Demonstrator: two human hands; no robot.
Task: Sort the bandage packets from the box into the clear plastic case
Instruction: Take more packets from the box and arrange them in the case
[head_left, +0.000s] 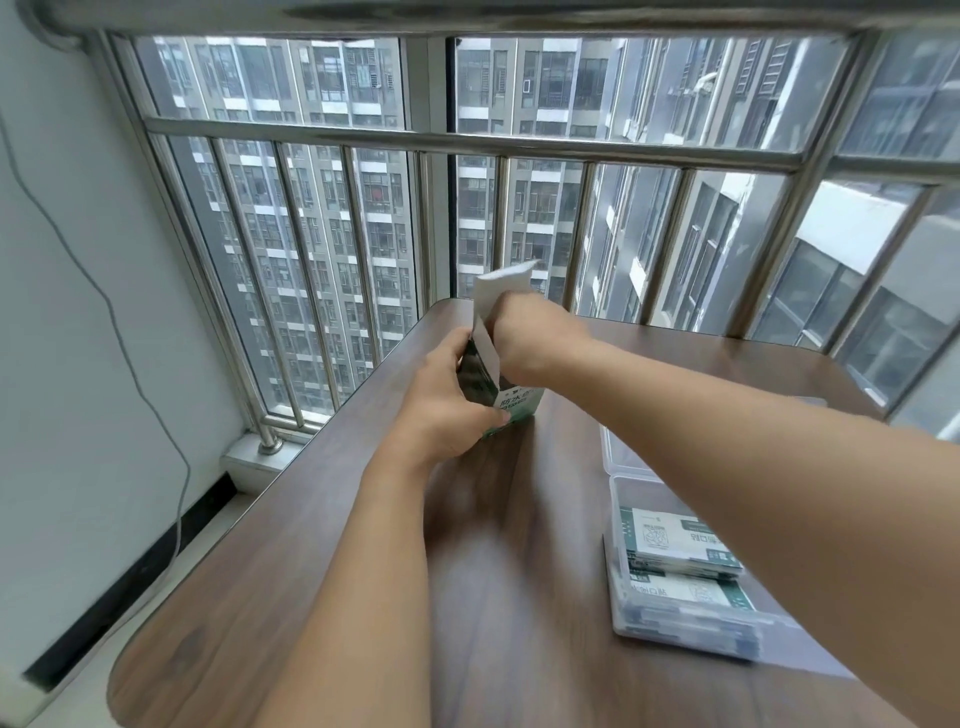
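Note:
A green and white bandage box (514, 402) stands upright on the wooden table (322, 571), its white top flap raised. My left hand (447, 400) grips the box from the left side. My right hand (524, 338) is at the box's open top with the fingers down inside it; what they hold is hidden. The clear plastic case (675, 618) lies open to the right, under my right forearm. Several bandage packets (680, 540) lie stacked inside it.
A window with steel bars (467, 140) runs behind the table's far edge. A white wall (78, 312) with a hanging cable (135, 374) stands on the left. The table's left edge drops to the floor.

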